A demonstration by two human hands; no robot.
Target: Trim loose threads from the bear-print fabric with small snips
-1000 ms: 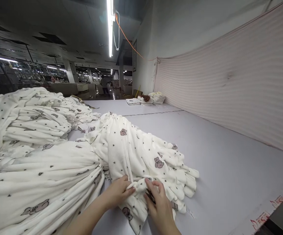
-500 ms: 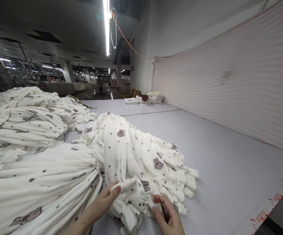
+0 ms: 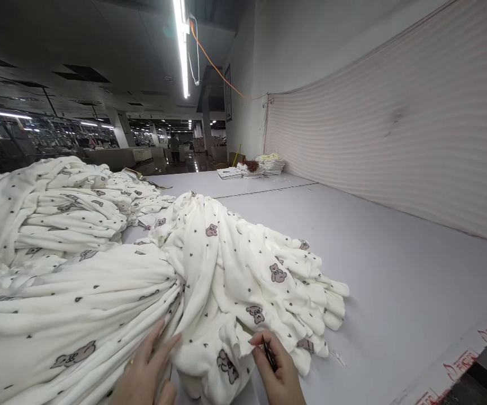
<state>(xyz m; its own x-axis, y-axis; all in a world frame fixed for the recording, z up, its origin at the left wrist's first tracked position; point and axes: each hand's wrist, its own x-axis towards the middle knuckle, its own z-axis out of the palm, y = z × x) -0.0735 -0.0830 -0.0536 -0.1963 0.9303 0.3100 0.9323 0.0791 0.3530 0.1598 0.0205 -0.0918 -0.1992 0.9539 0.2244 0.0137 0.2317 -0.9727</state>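
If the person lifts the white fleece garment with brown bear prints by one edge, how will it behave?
The white fleece garment with brown bear prints will likely hang limp: it already lies in soft folds. It looks fluffy, so probably light and not slippery. The left hand presses the cloth; the right hand holds a thin dark tool, which might snag it.

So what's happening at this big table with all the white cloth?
A person is working through white fleece pieces printed with bears and hearts. Their left hand rests on the large bundle, while the right hand, pinching a small dark tool, touches the edge of the middle stack. More folded goods sit far down the grey table.
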